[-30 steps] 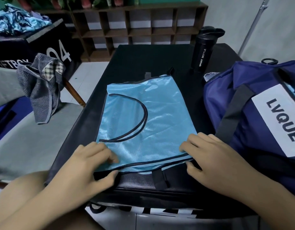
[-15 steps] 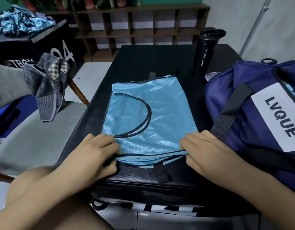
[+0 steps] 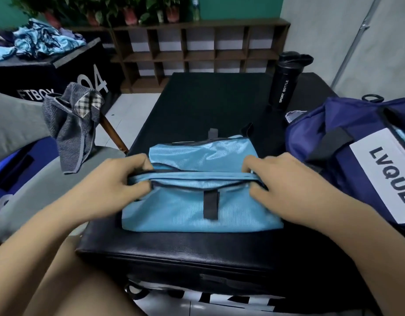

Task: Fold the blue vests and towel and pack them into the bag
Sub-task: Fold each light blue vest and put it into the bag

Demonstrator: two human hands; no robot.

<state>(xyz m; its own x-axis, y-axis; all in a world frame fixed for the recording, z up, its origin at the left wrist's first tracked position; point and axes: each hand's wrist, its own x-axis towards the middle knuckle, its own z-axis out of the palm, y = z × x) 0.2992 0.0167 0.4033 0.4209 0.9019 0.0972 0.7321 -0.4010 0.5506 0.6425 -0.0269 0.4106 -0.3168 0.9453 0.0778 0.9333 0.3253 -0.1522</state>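
A blue vest point(image 3: 203, 210) is lying on the near half of the black worktop point(image 3: 208, 103), partly folded, with a doubled layer running across its middle. The left hand point(image 3: 112, 188) is holding the left end of that layer, its grip pinching the cloth with fingers curled over the top and the thumb underneath. The right hand point(image 3: 286, 185) is doing the same at the right end, its grip pinching the dark-trimmed edge. A dark tab point(image 3: 211, 205) is showing on the vest's near panel, between the two hands.

The navy bag point(image 3: 329, 169), labelled LVQUE, is sitting on the worktop just right of the vest, touching the right wrist. A black bottle point(image 3: 284, 85) is standing upright behind the bag, at the far right of the worktop. A grey striped towel point(image 3: 70, 135) is hanging over a chair point(image 3: 37, 190) to the left, well apart from the vest. More blue vests point(image 3: 44, 42) are lying crumpled on a black box point(image 3: 48, 78) at the far left.
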